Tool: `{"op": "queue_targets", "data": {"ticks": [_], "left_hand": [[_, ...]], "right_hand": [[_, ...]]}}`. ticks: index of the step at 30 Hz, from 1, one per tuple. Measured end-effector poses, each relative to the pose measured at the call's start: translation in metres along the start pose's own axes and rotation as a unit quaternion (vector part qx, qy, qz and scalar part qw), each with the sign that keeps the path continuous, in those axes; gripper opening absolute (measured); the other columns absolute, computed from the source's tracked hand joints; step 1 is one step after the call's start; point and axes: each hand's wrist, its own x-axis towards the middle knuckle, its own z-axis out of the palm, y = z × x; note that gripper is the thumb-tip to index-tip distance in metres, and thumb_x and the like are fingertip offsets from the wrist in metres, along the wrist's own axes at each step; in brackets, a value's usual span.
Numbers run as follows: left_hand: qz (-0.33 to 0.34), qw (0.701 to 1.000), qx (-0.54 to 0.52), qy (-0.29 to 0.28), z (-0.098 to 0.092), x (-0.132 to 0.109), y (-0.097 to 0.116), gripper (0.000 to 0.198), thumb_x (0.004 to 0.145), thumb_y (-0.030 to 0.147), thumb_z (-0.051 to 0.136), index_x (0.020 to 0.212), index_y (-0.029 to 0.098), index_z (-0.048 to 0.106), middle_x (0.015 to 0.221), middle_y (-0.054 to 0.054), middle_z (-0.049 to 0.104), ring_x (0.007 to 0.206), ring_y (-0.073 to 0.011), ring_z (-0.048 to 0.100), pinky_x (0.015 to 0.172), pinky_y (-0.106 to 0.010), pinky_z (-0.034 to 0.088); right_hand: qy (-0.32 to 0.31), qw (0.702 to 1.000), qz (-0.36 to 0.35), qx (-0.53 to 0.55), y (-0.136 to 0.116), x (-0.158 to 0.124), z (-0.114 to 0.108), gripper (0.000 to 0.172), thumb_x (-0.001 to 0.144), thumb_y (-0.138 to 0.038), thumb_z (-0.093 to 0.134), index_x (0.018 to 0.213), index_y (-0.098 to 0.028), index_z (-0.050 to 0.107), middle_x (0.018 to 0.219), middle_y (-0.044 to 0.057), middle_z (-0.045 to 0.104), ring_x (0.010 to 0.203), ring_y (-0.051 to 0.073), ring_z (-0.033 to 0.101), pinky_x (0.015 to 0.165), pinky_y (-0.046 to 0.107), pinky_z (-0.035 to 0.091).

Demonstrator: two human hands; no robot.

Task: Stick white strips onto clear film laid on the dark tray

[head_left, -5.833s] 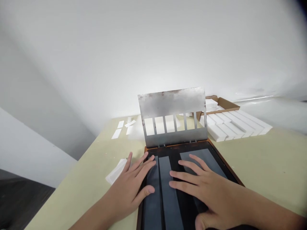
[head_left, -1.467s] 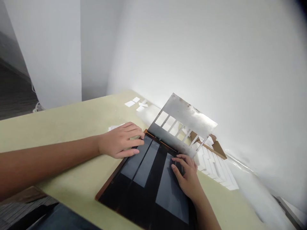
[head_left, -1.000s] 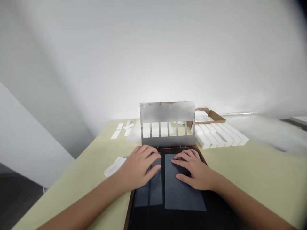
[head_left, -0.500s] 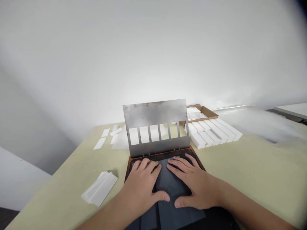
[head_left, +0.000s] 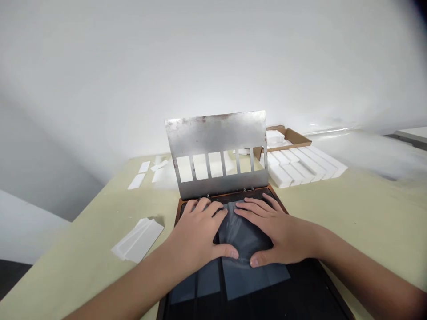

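My left hand (head_left: 203, 235) and my right hand (head_left: 276, 231) lie spread on a clear film sheet (head_left: 256, 280) on the black bed (head_left: 267, 306) of a wooden-framed board. Fine wrinkles show in the film between the two hands. Further film pieces (head_left: 208, 280) lie under and in front of my left hand. Hinged at the board's far edge, a metal plate (head_left: 220, 133) with a row of rectangular cutouts stands raised. Both hands have their fingers and thumbs apart, pressing flat on the film.
Left of the board lies a small fan of white cards (head_left: 140, 242). Loose white strips (head_left: 136, 181) lie behind them. At the back right are rows of white card stacks (head_left: 300, 166) and a cardboard box (head_left: 296, 137) holding more white cards. A clear plastic sheet (head_left: 367, 149) covers the table's far right.
The view has tipped down, so more of the board's near part shows. My hands have stayed on the film, slightly further apart at the thumbs, and wrinkles now show between them.
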Motion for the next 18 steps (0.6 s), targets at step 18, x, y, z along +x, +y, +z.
{"op": "queue_targets", "data": {"ticks": [18], "left_hand": [[0.003,0.999,-0.027,0.038,0.001,-0.005,-0.01,0.082,0.085,0.082,0.065,0.142,0.023,0.064,0.141,-0.009,0.066,0.125,-0.0366,0.053,0.105,-0.052,0.035]], "right_hand": [[0.022,0.999,-0.024,-0.015,0.005,0.003,-0.01,0.108,0.074,-0.076,0.078,0.162,-0.026,0.039,0.163,0.016,0.04,0.155,0.041,0.029,0.128,0.066,-0.003]]}}
